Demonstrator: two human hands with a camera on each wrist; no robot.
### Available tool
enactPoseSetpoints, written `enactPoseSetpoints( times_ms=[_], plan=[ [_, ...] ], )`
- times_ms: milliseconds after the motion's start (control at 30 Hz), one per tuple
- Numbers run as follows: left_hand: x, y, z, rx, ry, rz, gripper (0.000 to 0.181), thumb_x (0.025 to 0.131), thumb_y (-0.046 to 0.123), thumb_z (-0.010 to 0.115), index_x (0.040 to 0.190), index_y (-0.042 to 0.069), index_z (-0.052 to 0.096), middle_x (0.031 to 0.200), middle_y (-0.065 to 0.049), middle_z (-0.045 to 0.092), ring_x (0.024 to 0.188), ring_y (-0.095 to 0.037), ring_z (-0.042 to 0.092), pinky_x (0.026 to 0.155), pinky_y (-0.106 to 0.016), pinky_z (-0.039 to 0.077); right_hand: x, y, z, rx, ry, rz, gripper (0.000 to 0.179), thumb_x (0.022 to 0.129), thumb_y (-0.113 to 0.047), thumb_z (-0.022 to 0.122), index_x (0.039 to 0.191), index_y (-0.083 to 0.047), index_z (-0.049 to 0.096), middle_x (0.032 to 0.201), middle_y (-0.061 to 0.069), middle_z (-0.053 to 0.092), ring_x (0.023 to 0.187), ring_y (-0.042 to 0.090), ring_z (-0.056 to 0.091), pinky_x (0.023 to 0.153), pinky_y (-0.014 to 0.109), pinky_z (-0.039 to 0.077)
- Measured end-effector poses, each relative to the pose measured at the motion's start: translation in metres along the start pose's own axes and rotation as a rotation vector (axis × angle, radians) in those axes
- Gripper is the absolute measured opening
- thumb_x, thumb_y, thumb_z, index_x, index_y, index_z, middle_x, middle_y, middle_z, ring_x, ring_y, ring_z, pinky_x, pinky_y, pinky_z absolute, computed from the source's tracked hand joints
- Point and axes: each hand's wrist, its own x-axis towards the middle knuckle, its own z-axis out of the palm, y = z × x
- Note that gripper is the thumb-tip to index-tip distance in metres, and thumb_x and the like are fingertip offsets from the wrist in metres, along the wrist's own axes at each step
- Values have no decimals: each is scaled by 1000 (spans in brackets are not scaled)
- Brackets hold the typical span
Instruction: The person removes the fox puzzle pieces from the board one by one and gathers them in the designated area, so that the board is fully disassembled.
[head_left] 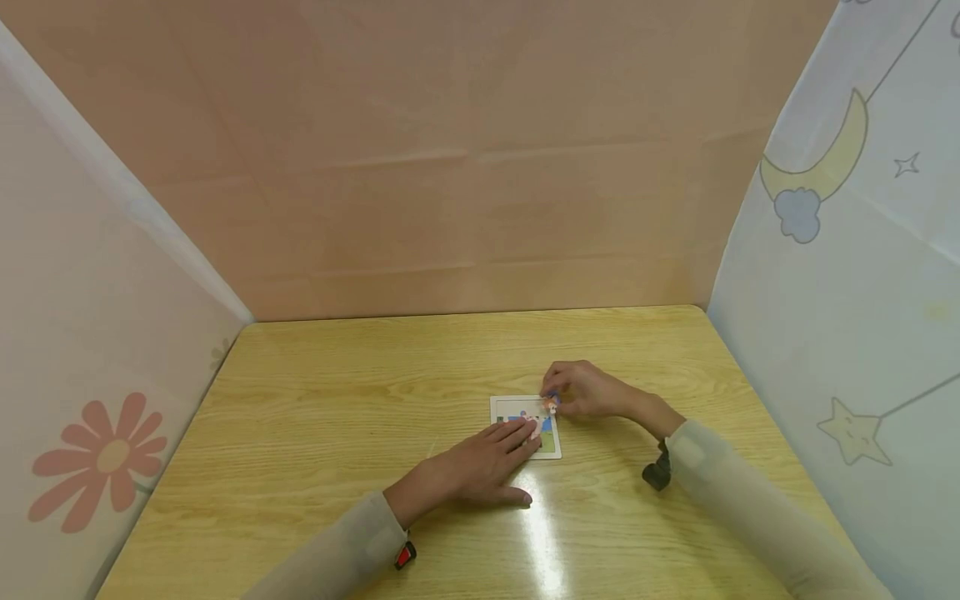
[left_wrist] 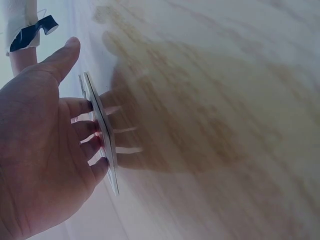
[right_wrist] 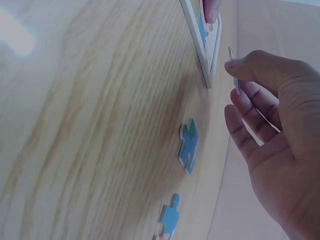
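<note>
A white-framed jigsaw puzzle (head_left: 517,397) lies on the table, its coloured picture partly covered. My left hand (head_left: 497,467) rests on it with fingers straight and spread, the thumb out to the side over the tabletop. In the left wrist view, the fingertips meet the thin puzzle frame (left_wrist: 102,122). At the frame's upper right corner, my right hand (head_left: 592,392) pinches a small coloured puzzle piece (head_left: 552,403). The right wrist view shows that puzzle piece (right_wrist: 237,86) edge-on between thumb and fingers, held apart from the frame. Its printed side is hidden there.
In the right wrist view, a blue and green puzzle piece (right_wrist: 189,146) and a light blue puzzle piece (right_wrist: 170,218) lie loose on the wooden table (head_left: 337,400). An orange-brown sheet (head_left: 465,167) stands behind the table, with patterned white sheets at both sides.
</note>
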Motion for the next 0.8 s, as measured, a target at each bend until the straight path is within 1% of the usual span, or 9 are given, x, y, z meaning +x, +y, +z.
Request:
enactPoseSetpoints(
  times_ms=[167, 300, 433, 600, 667, 800],
  plan=[
    [-1, 1, -1, -3, 1, 3, 88, 106, 68, 42, 170, 11, 21, 178, -11, 13, 164, -26, 13, 132, -42, 20, -7, 2, -4, 0, 7, 18, 26, 88, 2, 81, 113, -3, 80, 114, 5, 70, 99, 20, 68, 85, 39, 63],
    [-1, 1, -1, -5, 3, 9, 88, 106, 68, 43, 170, 11, 21, 178, -11, 13, 164, -27, 13, 132, -42, 20, -15, 4, -7, 7, 25, 20, 26, 87, 5, 80, 112, -1, 80, 113, 6, 70, 98, 22, 69, 82, 41, 63],
    [-1, 1, -1, -8, 7, 13, 88, 106, 68, 43, 170, 10, 22, 178, -12, 14, 164, -27, 14, 132, -42, 20, -22, 5, -10, 4, 50, 14, 23, 88, 4, 80, 110, -2, 80, 112, 6, 71, 99, 23, 70, 83, 43, 64],
    [-1, 2, 0, -4, 3, 10, 88, 106, 68, 43, 170, 11, 21, 178, -11, 13, 164, -27, 13, 132, -42, 20, -30, 8, -14, 7, 53, 59, 23, 88, 2, 81, 110, -3, 81, 113, 3, 71, 101, 20, 70, 86, 42, 63],
    [-1, 2, -1, -1, 0, 7, 88, 106, 68, 42, 170, 11, 21, 178, -11, 13, 164, -27, 13, 132, -42, 20, -33, 9, -16, 7, 55, 70, 23, 88, 3, 81, 111, -3, 80, 113, 3, 71, 101, 19, 70, 86, 41, 64],
    [-1, 2, -1, 4, -1, 2, 88, 107, 67, 43, 170, 11, 21, 178, -11, 13, 164, -27, 13, 132, -42, 20, -41, 13, -19, -11, 70, 57, 24, 87, 5, 80, 110, -2, 80, 112, 4, 71, 98, 19, 70, 82, 41, 64]
  ],
)
